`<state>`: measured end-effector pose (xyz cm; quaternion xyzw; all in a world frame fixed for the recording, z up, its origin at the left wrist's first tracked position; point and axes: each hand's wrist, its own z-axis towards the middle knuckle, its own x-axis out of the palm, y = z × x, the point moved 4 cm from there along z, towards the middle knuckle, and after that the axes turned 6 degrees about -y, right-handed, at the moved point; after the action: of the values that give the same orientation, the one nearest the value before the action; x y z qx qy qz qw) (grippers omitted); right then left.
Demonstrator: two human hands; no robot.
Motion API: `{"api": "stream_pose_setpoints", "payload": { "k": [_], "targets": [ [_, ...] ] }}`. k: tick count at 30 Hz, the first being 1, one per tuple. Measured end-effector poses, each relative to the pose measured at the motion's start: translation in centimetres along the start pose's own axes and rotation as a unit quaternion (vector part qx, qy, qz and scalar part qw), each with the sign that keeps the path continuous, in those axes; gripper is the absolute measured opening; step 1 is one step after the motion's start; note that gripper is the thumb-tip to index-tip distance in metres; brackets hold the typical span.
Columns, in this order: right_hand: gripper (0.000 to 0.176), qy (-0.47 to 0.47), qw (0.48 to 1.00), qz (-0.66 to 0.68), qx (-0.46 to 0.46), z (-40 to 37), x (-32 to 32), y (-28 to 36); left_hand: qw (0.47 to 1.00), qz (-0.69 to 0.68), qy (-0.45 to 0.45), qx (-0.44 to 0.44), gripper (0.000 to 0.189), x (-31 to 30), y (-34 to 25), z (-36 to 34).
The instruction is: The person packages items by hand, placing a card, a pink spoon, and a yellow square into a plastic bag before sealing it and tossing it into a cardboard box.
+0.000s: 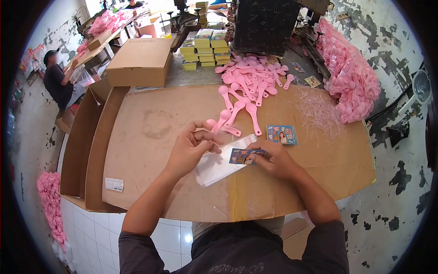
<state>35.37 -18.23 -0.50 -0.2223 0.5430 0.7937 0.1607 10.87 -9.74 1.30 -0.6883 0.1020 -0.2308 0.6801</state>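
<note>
My right hand [273, 158] grips a blue printed card [239, 156] with small pictures on it, above a stack of clear plastic bags [216, 166]. Just left of the bags is my left hand [192, 147], its fingers curled and thumb drawn in. A faint clear film seems to be at its fingertips, but I cannot make out what they hold. Several pink spoons [253, 118] lie beyond the fingers, the closest right by my left fingertips. More blue cards [281, 135] are stacked behind my right hand.
A pile of pink spoons [251, 75] covers the back of the cardboard tabletop [146, 169]. Behind stand booklet stacks [204, 45], a closed carton [139, 59] and a black box [263, 27]. Bagged pink items [349, 73] rise at right. An open carton [93, 150] borders the left; a person [61, 77] sits beyond.
</note>
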Motion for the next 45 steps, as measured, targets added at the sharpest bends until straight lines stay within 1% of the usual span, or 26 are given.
{"api": "stream_pose_setpoints", "payload": {
  "k": [1, 4, 7, 10, 13, 16, 19, 22, 23, 25, 28, 29, 31, 34, 37, 40, 43, 45],
  "targets": [
    [0.029, -0.012, 1.000, 0.009, 0.004, 0.1, 0.0, 0.0, 1.000, -0.015, 0.010, -0.009, 0.026, 0.2, -0.3, -0.1],
    [0.032, -0.096, 0.981, 0.153, 0.072, 0.3, 0.0, 0.2, 0.997, -0.001, 0.031, -0.068, 0.024, 0.8, -0.2, -0.6],
    [0.032, -0.126, 0.971, 0.193, 0.067, 0.2, -0.5, 0.0, 0.996, 0.020, 0.043, -0.080, 0.025, 1.2, 0.6, -0.9],
    [0.031, -0.189, 0.946, 0.251, 0.080, 0.2, -1.0, 0.2, 0.992, 0.063, 0.054, -0.097, 0.027, 1.6, 0.9, -1.0],
    [0.028, -0.214, 0.942, 0.255, 0.054, 0.3, -1.6, 0.5, 0.992, 0.048, 0.066, -0.091, 0.025, 1.7, 1.7, -1.1],
    [0.028, -0.244, 0.934, 0.255, 0.043, 0.2, -2.1, 0.7, 0.991, 0.049, 0.060, -0.106, 0.023, 1.8, 2.2, -1.1],
    [0.026, -0.233, 0.934, 0.267, 0.045, 0.1, -2.2, 0.8, 0.991, 0.052, 0.063, -0.103, 0.023, 2.0, 1.9, -1.2],
    [0.026, -0.172, 0.970, 0.172, 0.010, 0.2, -2.3, 0.8, 0.990, 0.073, 0.060, -0.101, 0.023, 2.0, 2.1, -1.2],
    [0.026, -0.147, 0.984, 0.102, -0.019, 0.4, -2.4, 1.3, 0.991, 0.078, 0.064, -0.092, 0.023, 2.2, 2.0, -1.2],
    [0.026, -0.095, 0.992, -0.039, -0.074, 0.7, -2.6, 2.7, 0.991, 0.086, 0.070, -0.073, 0.023, 2.5, 1.9, -1.5],
    [0.037, -0.084, 0.996, -0.002, -0.033, 1.0, -1.5, 4.5, 0.976, 0.187, 0.113, -0.012, 0.023, 2.9, 2.1, -1.8],
    [0.039, -0.095, 0.993, 0.069, -0.010, 0.9, -1.4, 4.2, 0.975, 0.189, 0.111, -0.022, 0.022, 3.1, 1.9, -1.9],
    [0.044, -0.115, 0.970, 0.211, 0.034, 0.6, -0.8, 3.3, 0.975, 0.192, 0.106, -0.041, 0.020, 3.4, 1.1, -2.2],
    [0.048, -0.148, 0.966, 0.203, 0.059, 1.0, -1.9, 2.9, 0.985, 0.112, 0.114, -0.063, 0.019, 2.9, 2.0, -2.0],
    [0.043, -0.140, 0.961, 0.227, 0.075, 1.0, -1.5, 2.9, 0.986, 0.100, 0.114, -0.062, 0.018, 3.3, 1.6, -2.2],
    [0.042, -0.140, 0.969, 0.198, 0.054, 0.9, -0.9, 2.6, 0.986, 0.072, 0.128, -0.077, 0.019, 3.4, 1.9, -2.2],
    [0.041, -0.167, 0.973, 0.152, 0.050, 0.7, -0.6, 3.6, 0.982, 0.129, 0.124, -0.058, 0.019, 3.4, 2.1, -2.3],
    [0.042, -0.191, 0.975, 0.108, 0.025, 0.7, -0.4, 3.7, 0.972, 0.194, 0.119, -0.054, 0.019, 3.6, 1.6, -2.5]
  ]
}}
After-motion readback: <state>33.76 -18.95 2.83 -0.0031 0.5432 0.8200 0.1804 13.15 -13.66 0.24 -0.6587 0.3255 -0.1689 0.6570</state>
